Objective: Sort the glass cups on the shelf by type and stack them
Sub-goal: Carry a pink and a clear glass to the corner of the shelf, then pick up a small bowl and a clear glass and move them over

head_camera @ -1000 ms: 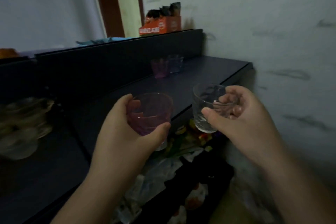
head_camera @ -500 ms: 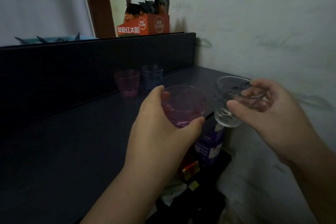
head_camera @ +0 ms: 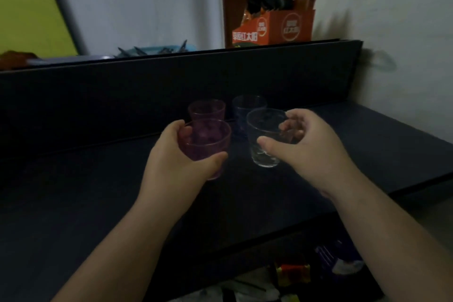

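Above the dark shelf (head_camera: 367, 154), the left hand (head_camera: 176, 162) wrapped around a pink cup (head_camera: 206, 144) and the right hand (head_camera: 306, 149) pinched a clear cup (head_camera: 264, 140), thumb in front, fingers behind. Both cups stood upright, mouths up. Just behind them on the shelf stood another pink cup (head_camera: 207, 110) and a bluish cup (head_camera: 247, 105), close to the held ones. An orange box (head_camera: 277, 27) sat on the ledge above the shelf.

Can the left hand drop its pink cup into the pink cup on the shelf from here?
Probably yes. The left hand holds its pink cup just in front of the standing pink cup, whose open mouth faces up with nothing between them.
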Demonstrator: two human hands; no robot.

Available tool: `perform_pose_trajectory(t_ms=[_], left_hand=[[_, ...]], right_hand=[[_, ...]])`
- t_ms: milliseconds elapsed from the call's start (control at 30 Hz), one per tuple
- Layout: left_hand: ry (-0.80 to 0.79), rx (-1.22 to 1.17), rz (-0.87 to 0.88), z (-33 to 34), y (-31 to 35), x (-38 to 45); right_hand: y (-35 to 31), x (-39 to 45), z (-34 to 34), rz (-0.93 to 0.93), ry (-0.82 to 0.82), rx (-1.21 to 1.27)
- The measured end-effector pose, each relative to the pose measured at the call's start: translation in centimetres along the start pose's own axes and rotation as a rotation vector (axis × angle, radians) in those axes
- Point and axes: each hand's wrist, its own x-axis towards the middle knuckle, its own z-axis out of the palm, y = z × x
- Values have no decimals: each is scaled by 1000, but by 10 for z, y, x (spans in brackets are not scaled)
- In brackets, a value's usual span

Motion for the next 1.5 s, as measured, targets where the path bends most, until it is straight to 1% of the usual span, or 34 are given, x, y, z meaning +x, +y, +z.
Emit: perform_pose_trajectory(t_ms=[100, 200, 367, 467, 567, 600, 667, 733, 800, 867, 967, 1067, 1167, 1200, 1267, 1300, 1333, 1500], left_hand=[[48, 28, -68, 15, 0, 7], [82, 68, -103, 26, 3, 12], [97, 117, -114, 40, 8, 15], [103, 146, -131, 44, 9, 14], [68, 164, -158, 42, 9, 12], [51, 178, -174, 39, 10, 10], [47, 238, -167, 32, 11, 3], [80, 338, -105, 21, 11, -6], [116, 447, -52, 5, 9, -18], [172, 524, -36, -16, 5, -29], [259, 639, -51, -58, -8, -49], [324, 704, -100, -105, -23, -74], [372, 715, -138, -158, -38, -105], [373, 727, -148, -163, -41, -107], [432, 733, -195, -232, -65, -150], [434, 734, -177, -236, -66, -150], [440, 758, -198, -254, -74, -159], [567, 763, -296, -380, -122, -225]], right_hand=[[10, 24, 0, -7, -103, -53], [15, 40, -1, -11, -162, -103], [24, 53, -2, 2, -187, -114], [24, 55, -3, 15, -238, -104], [22, 53, -6, -1, -274, -135], [21, 50, -8, -30, -254, -189], [17, 41, -12, -163, -160, -287], [10, 31, -13, -337, -77, -291], [-1, 22, -7, -455, -82, -256], [-13, 13, 6, -530, -128, -238], [-37, -3, 37, -587, -219, -189], [-67, -26, 75, -635, -324, -141], [-96, -55, 125, -664, -434, -90], [-101, -60, 127, -661, -462, -93], [-136, -99, 193, -711, -550, -64], [-138, -102, 194, -697, -558, -54], [-150, -114, 207, -693, -583, -38], [-219, -196, 313, -753, -673, 15]])
